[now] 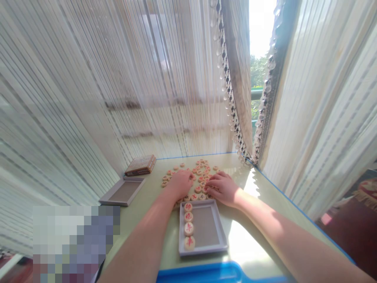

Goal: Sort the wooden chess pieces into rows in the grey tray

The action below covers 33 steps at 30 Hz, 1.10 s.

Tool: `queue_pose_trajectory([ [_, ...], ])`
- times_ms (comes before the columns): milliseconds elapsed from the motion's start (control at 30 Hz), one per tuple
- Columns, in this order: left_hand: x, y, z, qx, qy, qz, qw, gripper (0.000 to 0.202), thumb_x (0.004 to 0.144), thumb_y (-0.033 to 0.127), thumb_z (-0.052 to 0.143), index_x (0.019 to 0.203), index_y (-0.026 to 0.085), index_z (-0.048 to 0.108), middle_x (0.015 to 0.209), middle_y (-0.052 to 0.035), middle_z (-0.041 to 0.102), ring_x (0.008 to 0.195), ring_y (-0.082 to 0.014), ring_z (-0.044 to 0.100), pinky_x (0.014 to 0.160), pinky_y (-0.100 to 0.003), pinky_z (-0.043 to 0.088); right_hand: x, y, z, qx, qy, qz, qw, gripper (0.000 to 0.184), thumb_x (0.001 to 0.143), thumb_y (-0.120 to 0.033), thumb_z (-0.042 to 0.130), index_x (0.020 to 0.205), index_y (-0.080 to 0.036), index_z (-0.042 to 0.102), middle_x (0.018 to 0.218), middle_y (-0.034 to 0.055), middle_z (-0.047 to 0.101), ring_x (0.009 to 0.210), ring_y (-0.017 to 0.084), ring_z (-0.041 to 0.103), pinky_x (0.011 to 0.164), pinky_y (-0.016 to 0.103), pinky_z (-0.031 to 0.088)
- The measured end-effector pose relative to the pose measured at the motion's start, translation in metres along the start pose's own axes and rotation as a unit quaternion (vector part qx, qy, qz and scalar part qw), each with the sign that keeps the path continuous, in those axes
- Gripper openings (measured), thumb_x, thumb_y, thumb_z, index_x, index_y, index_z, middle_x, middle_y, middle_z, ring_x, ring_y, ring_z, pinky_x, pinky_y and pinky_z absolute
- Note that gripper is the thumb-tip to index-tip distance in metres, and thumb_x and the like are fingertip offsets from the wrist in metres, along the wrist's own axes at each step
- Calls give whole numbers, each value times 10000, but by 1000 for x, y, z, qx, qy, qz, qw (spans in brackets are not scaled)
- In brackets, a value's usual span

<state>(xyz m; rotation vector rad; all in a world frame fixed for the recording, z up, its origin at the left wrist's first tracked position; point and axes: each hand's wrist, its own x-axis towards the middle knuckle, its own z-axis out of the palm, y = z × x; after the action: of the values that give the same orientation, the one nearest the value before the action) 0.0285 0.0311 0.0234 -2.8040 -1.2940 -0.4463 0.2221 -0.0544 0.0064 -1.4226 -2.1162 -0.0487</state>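
Note:
Round wooden Chinese chess pieces (194,197) with red or dark characters lie scattered across the table. My left hand (182,183) rests among them on the left, its fingers curled together around a piece (192,177) at their tips; the palm is hidden. On the right, my right hand (224,188) has its fingers apart and laid over several pieces, partly covering them. Just in front of both hands is a shallow grey box tray (206,227). Along its left side runs a single column of red-marked pieces (189,228), faces up.
Another shallow box tray (125,192) sits at the left, with a brown box (140,165) behind it. A blue plastic object (203,273) lies at the near table edge. String curtains (176,78) hang behind the table (235,157). A blurred-out area covers the lower left.

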Motion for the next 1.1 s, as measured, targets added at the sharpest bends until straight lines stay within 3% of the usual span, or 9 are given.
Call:
queue_pose_trajectory([
  [67, 0, 2, 0, 4, 5, -20, 1000, 287, 767, 184, 423, 974, 189, 622, 1020, -70, 633, 991, -202, 539, 900, -333, 408, 0, -2, -1, -3, -4, -3, 1000, 225, 834, -372, 495, 870, -282, 698, 914, 40, 637, 960, 224, 462, 871, 396, 349],
  [167, 1, 5, -1, 14, -2, 9, 1000, 310, 771, 163, 405, 991, 193, 621, 1045, -61, 633, 1028, -211, 521, 932, -349, 388, 0, -3, -1, -5, -2, -4, 1000, 215, 824, -365, 506, 860, -286, 702, 943, 42, 631, 971, 233, 450, 881, 410, 343],
  [267, 1, 6, -2, 12, -1, 28, 1000, 402, 794, 166, 384, 1159, 198, 552, 1195, -63, 571, 1128, -227, 458, 983, -387, 345, 0, -1, -1, -7, -3, -2, 1000, 213, 818, -369, 512, 868, -287, 702, 961, 41, 629, 992, 240, 439, 909, 423, 328],
  [367, 1, 5, -2, -2, -10, 6, 1000, 475, 809, 194, 390, 1278, 227, 453, 1312, -60, 482, 1228, -271, 357, 1021, -465, 276, 0, 3, 0, -13, -8, 1, 1000, 242, 831, -395, 488, 875, -289, 702, 961, 45, 628, 1009, 241, 438, 929, 433, 314],
  [500, 2, 4, 0, -6, -29, 6, 1000, 375, 842, 250, 359, 1149, 264, 576, 1246, -33, 544, 1224, -311, 343, 1007, -528, 245, 0, 6, 0, -16, -18, 3, 1000, 278, 845, -429, 460, 905, -291, 694, 960, 45, 631, 1003, 239, 450, 926, 435, 315],
  [667, 3, 10, -1, 11, -7, 0, 1000, 367, 846, 240, 344, 1115, 249, 593, 1170, -33, 593, 1213, -299, 359, 1012, -487, 261, 4, 8, 4, -10, -22, -6, 1000, 318, 844, -437, 458, 1004, -260, 669, 1012, 56, 638, 1014, 246, 466, 914, 417, 328],
  [800, 5, 16, -2, 20, -25, -11, 999, 360, 814, 190, 378, 1081, 248, 613, 1130, -36, 618, 1182, -272, 404, 991, -447, 301, 15, 11, 9, 2, -41, -6, 999, 384, 865, -443, 414, 1155, -259, 586, 1142, 26, 614, 1090, 246, 451, 937, 412, 313],
  [933, 10, 16, -2, 30, -19, -15, 999, 305, 792, 190, 428, 977, 256, 662, 1038, -37, 657, 1094, -239, 481, 951, -394, 344, 22, 12, 8, 2, -61, -23, 998, 355, 899, -405, 350, 1031, -269, 650, 1104, -7, 639, 1080, 208, 467, 958, 384, 295],
  [1100, 13, 17, -3, 11, -11, -34, 999, 249, 815, 278, 456, 931, 267, 676, 992, -30, 672, 1019, -226, 528, 926, -384, 349, 20, 8, 3, -23, -39, -20, 999, 338, 894, -398, 374, 931, -251, 676, 994, 20, 673, 1039, 197, 480, 939, 371, 299],
])
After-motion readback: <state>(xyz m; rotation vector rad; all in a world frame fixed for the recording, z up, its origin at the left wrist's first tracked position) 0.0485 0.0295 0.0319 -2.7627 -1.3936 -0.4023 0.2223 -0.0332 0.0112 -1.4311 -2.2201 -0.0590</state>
